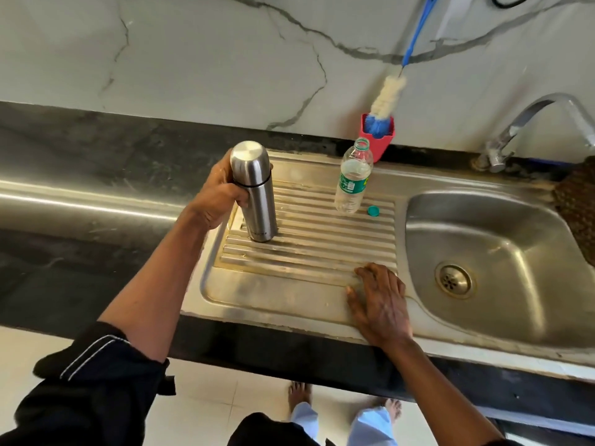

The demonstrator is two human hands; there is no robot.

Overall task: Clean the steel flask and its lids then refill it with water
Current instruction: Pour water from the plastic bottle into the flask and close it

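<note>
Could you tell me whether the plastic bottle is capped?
Open: the bottle has a bare neck; its cap lies beside it.

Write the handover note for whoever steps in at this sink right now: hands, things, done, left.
Left hand: grips the steel flask, which stands upright on the drainboard with its lid on.
Right hand: flat on the drainboard's front edge, holding nothing.
Nearby: uncapped plastic bottle with its cap beside it; bottle brush in the red holder; tap at the right, no water seen running.
Done: cannot tell whether the flask has been washed or refilled.
Left: probably open the flask and check inside before going on.
</note>
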